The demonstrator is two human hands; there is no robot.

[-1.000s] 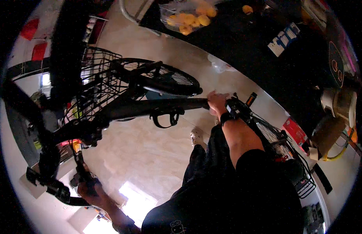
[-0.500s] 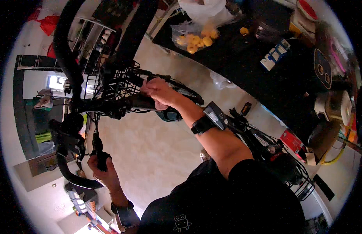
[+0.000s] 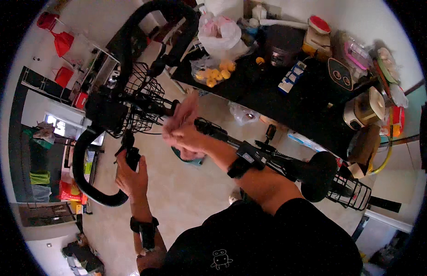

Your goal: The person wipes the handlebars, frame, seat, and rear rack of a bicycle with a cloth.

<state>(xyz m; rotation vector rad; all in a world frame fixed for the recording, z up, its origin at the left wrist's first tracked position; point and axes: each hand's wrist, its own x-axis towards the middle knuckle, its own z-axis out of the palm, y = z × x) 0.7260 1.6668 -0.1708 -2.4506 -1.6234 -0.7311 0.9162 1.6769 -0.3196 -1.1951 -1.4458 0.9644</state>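
Observation:
A black bicycle stands in front of me, with its curved handlebar (image 3: pixel 82 161) on the left and its saddle (image 3: pixel 318 177) on the right. My left hand (image 3: pixel 132 177) is closed around a black grip with a lever, inside the handlebar's lower bend. In my right hand (image 3: pixel 189 138) is a crumpled pink cloth (image 3: pixel 186 110), bunched through the fingers and hanging loose above them. This hand is over the front part of the bicycle; whether the cloth touches the frame I cannot tell. A wire front basket (image 3: pixel 142 87) lies beyond the cloth.
A black-topped table (image 3: pixel 259 94) runs along the far right side. It bears a clear bag of yellow fruit (image 3: pixel 213 76), a power strip (image 3: pixel 291 77) and a cream cooker (image 3: pixel 367 110). A wire rear rack (image 3: pixel 354 193) juts out behind the saddle. Shelving lines the left.
The handlebar has turned and the bicycle shifted, bringing its saddle into plain view. The pink cloth, earlier bunched against the frame, now spreads loosely upward. My left hand has moved up with the grip.

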